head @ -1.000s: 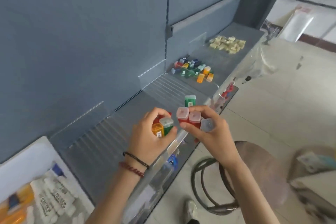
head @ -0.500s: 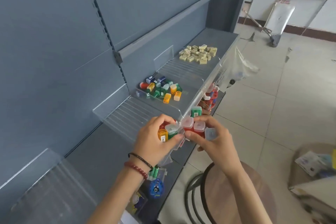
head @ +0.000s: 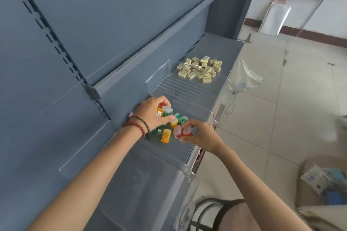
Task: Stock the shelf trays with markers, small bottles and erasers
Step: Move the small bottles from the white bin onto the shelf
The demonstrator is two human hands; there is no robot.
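Reaching farther than a moment ago, the left hand [head: 150, 113] and right hand [head: 203, 134] are now working over the clear tray [head: 187, 95] on the shelf [head: 221, 48]. The left hand is gripping orange and green bottles [head: 166, 111]; the right hand is pinching red-bodied bottles [head: 185, 131] just to the right. Beneath them loose bottles [head: 166, 136] are lying; erasers [head: 201, 69] are sitting heaped farther away.

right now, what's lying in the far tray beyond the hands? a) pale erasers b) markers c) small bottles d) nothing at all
A: a heap of pale erasers lies at the far end of that clear tray. The coloured small bottles are nearer, where the left hand and right hand each grip some.
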